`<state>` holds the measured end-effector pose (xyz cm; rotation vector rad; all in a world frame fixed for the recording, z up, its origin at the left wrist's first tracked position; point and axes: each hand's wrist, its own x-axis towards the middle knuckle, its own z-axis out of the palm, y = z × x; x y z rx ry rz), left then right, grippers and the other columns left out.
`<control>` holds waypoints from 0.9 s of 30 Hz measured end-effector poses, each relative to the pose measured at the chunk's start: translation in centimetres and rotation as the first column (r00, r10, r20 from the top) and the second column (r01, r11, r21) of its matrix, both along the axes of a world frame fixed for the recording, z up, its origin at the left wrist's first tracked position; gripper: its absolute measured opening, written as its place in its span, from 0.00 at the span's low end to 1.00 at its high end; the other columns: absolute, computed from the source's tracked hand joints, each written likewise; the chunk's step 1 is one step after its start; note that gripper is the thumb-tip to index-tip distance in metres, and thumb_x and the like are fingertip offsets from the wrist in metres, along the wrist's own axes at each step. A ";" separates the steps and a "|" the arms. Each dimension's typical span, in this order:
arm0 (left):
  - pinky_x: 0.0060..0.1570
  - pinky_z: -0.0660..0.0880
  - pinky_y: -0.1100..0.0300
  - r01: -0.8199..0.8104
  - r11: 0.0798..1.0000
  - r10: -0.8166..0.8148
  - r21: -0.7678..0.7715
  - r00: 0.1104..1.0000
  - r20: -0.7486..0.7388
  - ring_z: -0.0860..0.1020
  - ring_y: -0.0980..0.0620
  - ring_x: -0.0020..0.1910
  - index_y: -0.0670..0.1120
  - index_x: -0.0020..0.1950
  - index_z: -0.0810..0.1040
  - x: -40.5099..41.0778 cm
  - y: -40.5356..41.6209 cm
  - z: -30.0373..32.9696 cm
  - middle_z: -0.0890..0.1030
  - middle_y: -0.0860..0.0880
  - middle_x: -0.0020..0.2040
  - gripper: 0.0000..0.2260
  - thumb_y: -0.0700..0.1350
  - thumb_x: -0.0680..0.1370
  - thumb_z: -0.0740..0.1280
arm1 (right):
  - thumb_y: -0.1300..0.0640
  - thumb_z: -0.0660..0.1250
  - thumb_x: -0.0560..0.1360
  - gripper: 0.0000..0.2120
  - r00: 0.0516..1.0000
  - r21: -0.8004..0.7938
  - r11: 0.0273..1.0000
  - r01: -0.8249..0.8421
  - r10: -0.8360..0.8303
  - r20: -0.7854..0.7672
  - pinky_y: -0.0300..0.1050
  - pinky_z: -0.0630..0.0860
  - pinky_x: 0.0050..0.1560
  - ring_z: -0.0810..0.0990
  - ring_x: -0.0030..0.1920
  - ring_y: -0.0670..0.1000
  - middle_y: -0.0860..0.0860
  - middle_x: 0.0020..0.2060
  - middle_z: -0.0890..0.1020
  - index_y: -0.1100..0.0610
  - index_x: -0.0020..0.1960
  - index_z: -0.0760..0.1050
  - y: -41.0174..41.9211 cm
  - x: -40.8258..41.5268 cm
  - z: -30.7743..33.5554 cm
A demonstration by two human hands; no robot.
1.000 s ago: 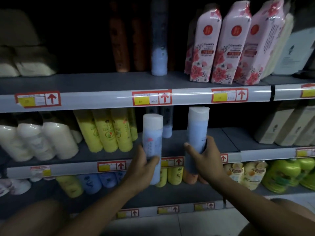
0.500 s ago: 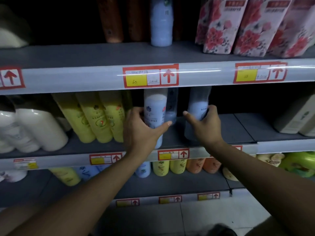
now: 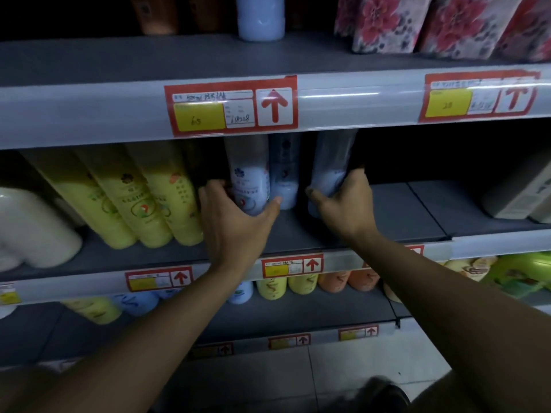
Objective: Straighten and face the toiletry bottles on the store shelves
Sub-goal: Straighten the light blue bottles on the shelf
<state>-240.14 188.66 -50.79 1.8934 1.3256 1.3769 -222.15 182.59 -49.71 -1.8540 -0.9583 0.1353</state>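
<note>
Both pale blue bottles, earlier held before the shelf edge, now stand on the middle shelf (image 3: 402, 210). Our left hand (image 3: 235, 216) grips the left bottle (image 3: 249, 177); our right hand (image 3: 343, 201) grips the right bottle (image 3: 331, 165). A third blue bottle (image 3: 284, 180) stands between them, behind; yellow bottles (image 3: 149, 198) crowd the left.

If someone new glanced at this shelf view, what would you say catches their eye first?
Probably the two hands on the middle shelf: the left hand grips a pale blue bottle and the right hand grips a second blue bottle. Next, the red and yellow price tag on the shelf edge above them, then the yellow bottles leaning at the left.
</note>
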 end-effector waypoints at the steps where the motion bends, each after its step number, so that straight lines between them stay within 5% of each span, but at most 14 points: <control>1: 0.46 0.76 0.54 0.038 0.999 -0.038 0.004 0.999 -0.010 0.77 0.50 0.52 0.50 0.56 0.68 -0.4 -0.2 -0.3 0.72 0.50 0.55 0.28 0.55 0.67 0.81 | 0.47 0.78 0.66 0.31 1.000 -0.038 0.999 0.003 -0.002 0.030 0.54 0.79 0.60 0.80 0.59 0.59 0.58 0.56 0.78 0.57 0.61 0.69 -0.3 0.0 0.0; 5: 0.46 0.78 0.58 0.108 0.994 -0.108 -0.003 0.994 -0.015 0.79 0.52 0.52 0.54 0.59 0.67 -1.4 -0.2 -0.8 0.75 0.49 0.58 0.27 0.48 0.69 0.80 | 0.51 0.79 0.70 0.25 0.996 -0.155 0.988 0.018 -0.004 0.092 0.51 0.75 0.58 0.77 0.60 0.61 0.56 0.55 0.74 0.58 0.56 0.69 -1.0 0.2 -0.1; 16: 0.50 0.79 0.53 0.083 0.996 -0.083 0.014 0.997 0.003 0.77 0.51 0.55 0.47 0.64 0.72 -1.1 -0.4 -1.0 0.75 0.50 0.58 0.27 0.49 0.70 0.81 | 0.43 0.77 0.69 0.23 0.996 -0.174 0.983 0.062 -0.051 0.067 0.55 0.83 0.48 0.84 0.50 0.60 0.59 0.48 0.82 0.61 0.50 0.77 1.5 0.7 -0.7; 20: 0.51 0.78 0.56 0.065 0.998 -0.066 0.019 0.998 0.015 0.76 0.52 0.55 0.46 0.64 0.72 -0.9 -0.5 -1.0 0.75 0.50 0.58 0.27 0.48 0.71 0.81 | 0.44 0.77 0.70 0.22 0.997 -0.164 0.985 0.054 -0.043 0.070 0.58 0.84 0.49 0.85 0.49 0.60 0.59 0.48 0.84 0.62 0.50 0.80 2.1 0.8 -0.7; 27: 0.51 0.81 0.48 0.023 1.000 -0.023 0.013 0.999 0.040 0.77 0.50 0.55 0.48 0.64 0.71 -0.7 -0.9 -1.0 0.74 0.51 0.59 0.27 0.49 0.70 0.80 | 0.50 0.78 0.72 0.19 0.996 -0.152 0.987 0.045 -0.032 0.088 0.55 0.83 0.51 0.85 0.51 0.59 0.58 0.48 0.85 0.64 0.52 0.81 2.2 0.7 -0.5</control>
